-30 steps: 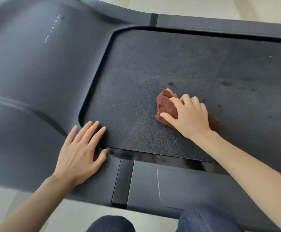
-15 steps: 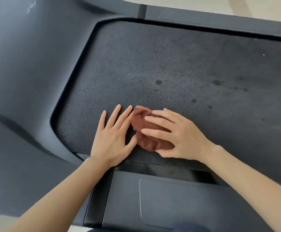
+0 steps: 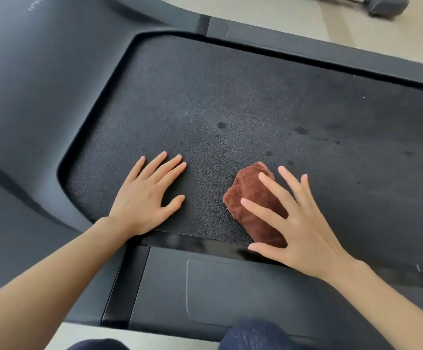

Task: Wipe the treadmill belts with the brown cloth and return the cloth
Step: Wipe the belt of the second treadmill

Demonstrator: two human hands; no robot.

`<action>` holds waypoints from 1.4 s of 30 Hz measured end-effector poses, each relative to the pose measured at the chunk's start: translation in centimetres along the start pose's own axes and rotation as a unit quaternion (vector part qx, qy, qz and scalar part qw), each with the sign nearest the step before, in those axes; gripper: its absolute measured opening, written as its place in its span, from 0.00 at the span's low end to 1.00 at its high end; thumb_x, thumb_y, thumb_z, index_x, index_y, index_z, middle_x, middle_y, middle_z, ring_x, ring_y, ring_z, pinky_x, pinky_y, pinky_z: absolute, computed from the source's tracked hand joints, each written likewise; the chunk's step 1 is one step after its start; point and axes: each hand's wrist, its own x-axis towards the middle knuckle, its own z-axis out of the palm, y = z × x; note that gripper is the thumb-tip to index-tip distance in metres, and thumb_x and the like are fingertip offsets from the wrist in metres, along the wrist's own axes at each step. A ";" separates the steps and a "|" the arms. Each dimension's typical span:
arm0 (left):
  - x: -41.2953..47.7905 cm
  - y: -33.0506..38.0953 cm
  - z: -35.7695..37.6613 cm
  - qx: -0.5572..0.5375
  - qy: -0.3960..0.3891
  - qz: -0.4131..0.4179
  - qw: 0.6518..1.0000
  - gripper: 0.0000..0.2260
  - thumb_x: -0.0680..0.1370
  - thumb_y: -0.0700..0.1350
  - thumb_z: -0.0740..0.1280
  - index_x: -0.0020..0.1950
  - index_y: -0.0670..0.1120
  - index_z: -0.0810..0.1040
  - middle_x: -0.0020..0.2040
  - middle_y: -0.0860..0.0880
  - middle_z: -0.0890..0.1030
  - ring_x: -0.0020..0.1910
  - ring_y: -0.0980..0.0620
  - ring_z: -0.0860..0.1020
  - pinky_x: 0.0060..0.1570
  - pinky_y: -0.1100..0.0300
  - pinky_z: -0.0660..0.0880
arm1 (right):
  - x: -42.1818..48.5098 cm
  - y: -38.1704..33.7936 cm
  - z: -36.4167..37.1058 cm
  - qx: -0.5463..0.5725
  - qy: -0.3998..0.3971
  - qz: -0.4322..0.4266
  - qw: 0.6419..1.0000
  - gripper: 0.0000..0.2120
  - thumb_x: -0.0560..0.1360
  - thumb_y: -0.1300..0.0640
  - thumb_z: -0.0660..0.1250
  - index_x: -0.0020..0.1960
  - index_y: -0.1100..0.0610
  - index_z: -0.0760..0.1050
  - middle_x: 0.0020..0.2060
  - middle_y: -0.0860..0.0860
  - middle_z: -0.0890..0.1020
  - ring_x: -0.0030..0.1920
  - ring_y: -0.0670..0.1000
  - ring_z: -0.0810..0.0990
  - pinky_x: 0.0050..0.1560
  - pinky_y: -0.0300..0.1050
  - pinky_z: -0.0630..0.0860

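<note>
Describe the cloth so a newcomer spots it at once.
Find the black textured treadmill belt. Near its close edge, a bunched rust-brown terry cloth lies under the spread fingers of the right hand. It is the only brown, fuzzy thing; the left hand lies apart.

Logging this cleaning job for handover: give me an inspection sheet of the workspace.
Surface: treadmill belt, textured, dark spots across its middle.
Job's things: brown cloth, bunched, by the belt's near edge.
Clutter: nothing seen.
Hands: left hand flat on the belt, apart from the cloth; right hand splayed over the cloth.
Cables: nothing seen.
Surroundings: pale floor; grey object far right, cut off by the frame.
</note>
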 end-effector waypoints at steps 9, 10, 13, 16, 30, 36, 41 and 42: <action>0.3 -0.3 0.6 -0.025 0.024 -0.010 0.999 0.28 0.75 0.60 0.53 0.74 0.53 0.63 0.75 0.55 0.60 0.75 0.53 0.54 0.73 0.47 0.51 | 13.2 3.3 4.9 0.017 0.165 0.072 0.983 0.12 0.70 0.43 0.68 0.51 0.46 0.81 0.45 0.46 0.80 0.47 0.52 0.78 0.48 0.45 0.76; 0.3 -0.4 0.6 -0.028 0.026 -0.008 0.999 0.27 0.75 0.60 0.54 0.73 0.53 0.64 0.75 0.55 0.61 0.75 0.53 0.55 0.73 0.47 0.51 | 15.6 4.0 5.0 0.005 0.169 0.110 0.979 0.12 0.70 0.42 0.68 0.50 0.45 0.81 0.45 0.46 0.80 0.47 0.52 0.77 0.44 0.44 0.74; 0.2 -0.4 0.4 -0.029 0.026 -0.006 0.999 0.27 0.75 0.59 0.54 0.73 0.53 0.64 0.74 0.54 0.62 0.75 0.52 0.55 0.72 0.47 0.52 | 21.3 5.4 4.8 -0.017 0.132 0.191 0.972 0.13 0.72 0.40 0.66 0.53 0.44 0.80 0.50 0.47 0.78 0.52 0.54 0.75 0.46 0.46 0.73; 0.1 -0.2 0.2 -0.033 0.017 -0.010 0.999 0.27 0.75 0.59 0.53 0.73 0.53 0.63 0.75 0.55 0.61 0.75 0.52 0.54 0.72 0.47 0.51 | 19.7 4.1 4.6 0.003 0.141 0.206 0.968 0.14 0.72 0.40 0.67 0.49 0.47 0.81 0.50 0.49 0.79 0.52 0.55 0.75 0.46 0.48 0.74; 0.2 -0.4 0.3 -0.032 0.022 -0.004 0.999 0.27 0.75 0.59 0.54 0.73 0.53 0.64 0.75 0.55 0.61 0.75 0.52 0.55 0.72 0.46 0.53 | 18.1 4.9 5.7 -0.038 0.170 0.178 0.968 0.12 0.73 0.39 0.63 0.48 0.44 0.80 0.47 0.47 0.78 0.48 0.54 0.76 0.42 0.46 0.74; 0.0 -0.4 0.0 -0.044 0.013 0.003 0.999 0.26 0.75 0.58 0.51 0.73 0.54 0.63 0.75 0.56 0.60 0.75 0.54 0.53 0.74 0.49 0.50 | 17.0 3.3 4.9 -0.036 0.132 0.252 0.958 0.14 0.74 0.41 0.62 0.51 0.48 0.80 0.52 0.51 0.77 0.51 0.59 0.74 0.54 0.54 0.72; 0.0 -0.4 0.1 -0.032 0.021 -0.004 0.999 0.27 0.75 0.57 0.51 0.73 0.52 0.64 0.74 0.54 0.62 0.75 0.53 0.55 0.73 0.47 0.51 | 2.5 -1.8 4.3 -0.005 0.181 0.165 0.970 0.09 0.72 0.44 0.65 0.47 0.46 0.80 0.48 0.48 0.80 0.48 0.55 0.75 0.50 0.51 0.76; 0.0 -0.3 0.0 -0.033 0.020 -0.007 0.999 0.27 0.75 0.57 0.51 0.73 0.52 0.65 0.74 0.54 0.62 0.75 0.53 0.55 0.73 0.47 0.51 | 2.2 -1.4 4.3 -0.010 0.185 0.149 0.971 0.08 0.71 0.45 0.66 0.46 0.46 0.80 0.47 0.48 0.80 0.46 0.55 0.76 0.49 0.50 0.76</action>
